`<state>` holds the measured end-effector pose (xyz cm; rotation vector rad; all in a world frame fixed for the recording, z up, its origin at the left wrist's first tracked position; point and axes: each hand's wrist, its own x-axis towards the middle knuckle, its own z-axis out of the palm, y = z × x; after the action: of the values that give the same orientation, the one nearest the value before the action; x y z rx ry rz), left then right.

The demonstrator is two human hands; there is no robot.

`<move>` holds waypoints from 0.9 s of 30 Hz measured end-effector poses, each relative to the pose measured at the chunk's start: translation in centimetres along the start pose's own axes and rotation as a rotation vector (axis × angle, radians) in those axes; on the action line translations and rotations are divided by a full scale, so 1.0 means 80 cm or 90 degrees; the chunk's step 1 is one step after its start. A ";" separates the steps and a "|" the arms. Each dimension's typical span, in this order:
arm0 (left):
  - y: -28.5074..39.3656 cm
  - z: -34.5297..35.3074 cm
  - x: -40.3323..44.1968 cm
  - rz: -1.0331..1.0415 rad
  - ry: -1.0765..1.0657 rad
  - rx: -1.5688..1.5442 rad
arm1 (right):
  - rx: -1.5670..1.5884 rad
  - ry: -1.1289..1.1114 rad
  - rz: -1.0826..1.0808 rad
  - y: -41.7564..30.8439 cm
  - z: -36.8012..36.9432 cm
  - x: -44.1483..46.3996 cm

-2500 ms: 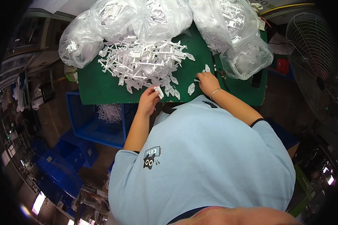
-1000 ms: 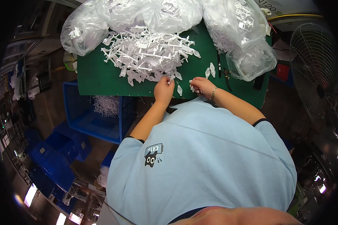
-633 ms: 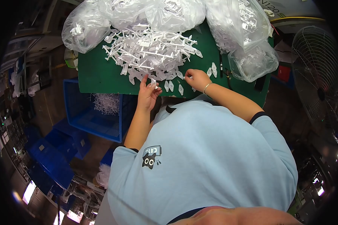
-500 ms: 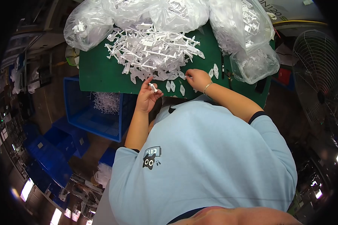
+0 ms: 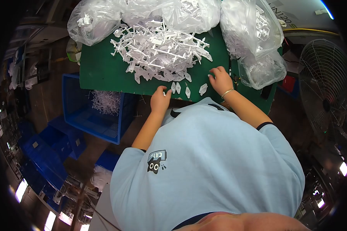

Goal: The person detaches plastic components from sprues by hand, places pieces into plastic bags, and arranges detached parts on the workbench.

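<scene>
My left hand [image 5: 160, 100] is at the near edge of the green table, its fingers curled beside a row of flat white plastic pieces [image 5: 173, 87]. A small white spot shows at its fingertips; I cannot make out what it is. My right hand [image 5: 221, 81] is over the table to the right, fingers slightly apart, with nothing visible in them. Just left of it lies another flat white piece [image 5: 203, 89]. Beyond both hands spreads a heap of white plastic parts on thin sprues [image 5: 162, 48].
Clear plastic bags [image 5: 254, 34] of white parts stand along the back and right of the green table [image 5: 104, 77]. A blue crate [image 5: 71, 115] holding sprues [image 5: 105, 102] sits below on the left. To the right is a large fan [image 5: 324, 84].
My left hand has turned downward and moved right towards the row; the white piece it held no longer shows clearly. My right hand has moved right, away from the heap.
</scene>
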<state>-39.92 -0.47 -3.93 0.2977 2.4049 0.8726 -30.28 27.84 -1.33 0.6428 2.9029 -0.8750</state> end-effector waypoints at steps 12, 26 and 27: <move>0.034 0.050 0.000 0.038 0.061 0.166 | -0.072 0.023 0.214 0.045 -0.015 -0.014; 0.045 0.057 -0.002 0.012 0.039 0.165 | -0.051 -0.023 0.163 0.053 0.005 -0.010; 0.044 0.062 -0.005 0.027 0.042 0.159 | -0.048 -0.023 0.136 0.052 0.005 -0.016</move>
<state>-36.69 4.63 -4.58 0.4217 2.5799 0.6074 -27.48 30.31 -3.65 0.8989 2.7533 -0.7397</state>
